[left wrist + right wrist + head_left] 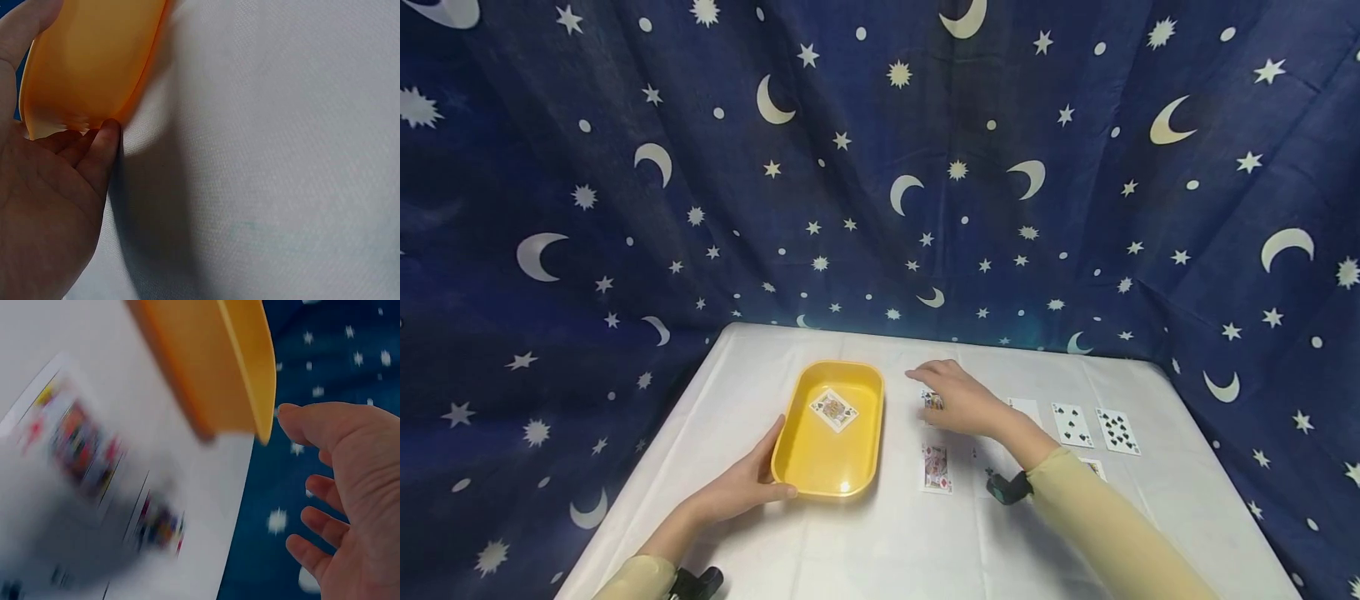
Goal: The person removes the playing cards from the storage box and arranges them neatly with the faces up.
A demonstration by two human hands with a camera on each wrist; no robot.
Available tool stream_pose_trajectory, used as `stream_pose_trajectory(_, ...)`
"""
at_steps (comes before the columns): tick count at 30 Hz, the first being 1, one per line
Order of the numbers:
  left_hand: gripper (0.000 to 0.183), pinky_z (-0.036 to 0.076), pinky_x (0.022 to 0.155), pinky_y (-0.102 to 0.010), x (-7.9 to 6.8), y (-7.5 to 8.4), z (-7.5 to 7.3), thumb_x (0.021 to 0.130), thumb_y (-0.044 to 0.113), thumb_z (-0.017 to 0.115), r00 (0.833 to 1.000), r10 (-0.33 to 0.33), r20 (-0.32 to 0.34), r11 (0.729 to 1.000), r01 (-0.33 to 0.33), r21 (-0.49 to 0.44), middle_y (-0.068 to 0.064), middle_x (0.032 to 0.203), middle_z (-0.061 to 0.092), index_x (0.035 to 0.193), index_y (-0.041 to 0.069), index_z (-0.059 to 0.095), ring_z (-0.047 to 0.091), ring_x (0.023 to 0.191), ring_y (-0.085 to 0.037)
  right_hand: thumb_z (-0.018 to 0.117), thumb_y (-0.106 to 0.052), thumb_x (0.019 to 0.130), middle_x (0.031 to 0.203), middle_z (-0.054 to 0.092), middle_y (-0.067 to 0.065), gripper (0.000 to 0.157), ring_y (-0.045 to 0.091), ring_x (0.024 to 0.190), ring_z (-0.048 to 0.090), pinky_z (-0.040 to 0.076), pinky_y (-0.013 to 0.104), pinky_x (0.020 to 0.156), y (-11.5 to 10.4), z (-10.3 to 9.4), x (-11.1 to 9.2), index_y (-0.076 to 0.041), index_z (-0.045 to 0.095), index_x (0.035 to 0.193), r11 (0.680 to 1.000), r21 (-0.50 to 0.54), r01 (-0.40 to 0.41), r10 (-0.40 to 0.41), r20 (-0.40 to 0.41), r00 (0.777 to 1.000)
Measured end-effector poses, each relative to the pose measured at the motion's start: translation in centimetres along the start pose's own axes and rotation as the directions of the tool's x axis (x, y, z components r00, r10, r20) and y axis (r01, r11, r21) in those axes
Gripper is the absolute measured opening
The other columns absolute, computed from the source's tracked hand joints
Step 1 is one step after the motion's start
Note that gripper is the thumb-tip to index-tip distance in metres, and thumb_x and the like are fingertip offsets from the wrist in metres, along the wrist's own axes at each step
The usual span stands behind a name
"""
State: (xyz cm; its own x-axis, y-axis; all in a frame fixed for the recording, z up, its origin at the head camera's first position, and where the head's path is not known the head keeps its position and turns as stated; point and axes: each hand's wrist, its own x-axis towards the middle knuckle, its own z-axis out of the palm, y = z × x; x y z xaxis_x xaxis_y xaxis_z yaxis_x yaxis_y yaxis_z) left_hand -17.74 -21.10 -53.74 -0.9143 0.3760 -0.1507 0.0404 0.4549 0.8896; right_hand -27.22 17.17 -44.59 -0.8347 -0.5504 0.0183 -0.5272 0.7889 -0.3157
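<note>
My left hand (pixel 752 475) grips the near-left corner of a yellow tray (pixel 820 458), thumb along its near side and fingers at its left wall; the left wrist view shows the fingertips (pixel 107 134) against the tray's wall (pixel 94 69). Inside the tray lies a face card (pixel 834 410), face up. My right hand (pixel 962 400) hovers right of the tray with fingers apart and nothing held. Partly behind it shows another face card (pixel 932 400). Nearer me lies a red diamond face card (pixel 936 468), seen blurred in the right wrist view.
To the right lie a six-pip black card (pixel 1072 425), a black card with many pips (pixel 1117 431) and a partly covered card (pixel 1024 408). The right sleeve (pixel 1097 508) overlaps one more card (pixel 1093 468). Behind the white table (pixel 880 550) hangs a blue starry cloth (pixel 850 208).
</note>
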Motion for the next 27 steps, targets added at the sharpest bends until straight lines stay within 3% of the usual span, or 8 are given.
stream_pose_trajectory(5,0.108,0.017,0.109,-0.042,0.0,0.1,0.1,0.074,0.035,0.078,1.000,-0.006,-0.009,1.000,0.007,0.006,0.017,0.153,0.000,0.148,0.038,-0.002,0.010,0.139,-0.013,0.063,-0.043,0.084,0.139,0.040,-0.006,0.063,0.015,0.130,0.030,0.029,0.039,0.107,-3.3,1.3,3.3,-0.027,0.041,0.140,0.996,-0.004,0.086,-0.085,0.033,0.996)
stream_pose_trajectory(13,0.107,0.016,0.110,-0.040,0.0,0.1,0.1,0.075,0.032,0.078,1.000,-0.011,0.004,1.000,0.011,-0.017,0.017,0.152,0.000,0.147,0.040,-0.001,0.009,0.139,-0.010,0.065,-0.034,0.083,0.135,0.043,-0.003,0.061,0.016,0.125,0.034,0.028,0.033,0.107,-7.3,3.9,6.7,-0.025,0.043,0.139,0.983,-0.052,0.178,-0.172,0.102,0.980)
stream_pose_trajectory(17,0.107,0.018,0.109,-0.038,-0.1,0.2,0.0,0.074,0.030,0.078,1.000,0.006,-0.002,1.000,-0.006,-0.023,0.016,0.153,0.001,0.147,0.040,0.000,0.011,0.139,-0.011,0.067,-0.032,0.082,0.135,0.042,-0.003,0.061,0.017,0.128,0.032,0.026,0.035,0.108,-8.6,4.5,7.7,-0.028,0.043,0.139,0.984,-0.044,0.170,-0.163,0.140,0.977)
stream_pose_trajectory(23,0.107,0.020,0.104,-0.017,-0.4,0.7,0.0,0.075,0.028,0.077,1.000,0.005,0.004,1.000,-0.005,-0.024,0.014,0.153,0.001,0.149,0.035,-0.001,0.012,0.138,-0.010,0.067,-0.032,0.081,0.134,0.043,-0.003,0.062,0.018,0.127,0.032,0.025,0.035,0.109,-9.0,5.6,8.8,-0.030,0.044,0.138,0.984,-0.090,0.154,-0.138,0.167,0.976)
stream_pose_trajectory(27,0.108,0.019,0.106,-0.021,-0.5,0.8,0.0,0.075,0.030,0.078,1.000,-0.008,-0.006,1.000,0.008,-0.001,0.015,0.153,0.001,0.149,0.035,-0.001,0.011,0.138,-0.009,0.068,-0.028,0.081,0.132,0.045,-0.002,0.061,0.018,0.122,0.035,0.028,0.034,0.107,-8.9,6.2,9.3,-0.026,0.046,0.137,0.984,-0.103,0.145,-0.125,0.184,0.975)
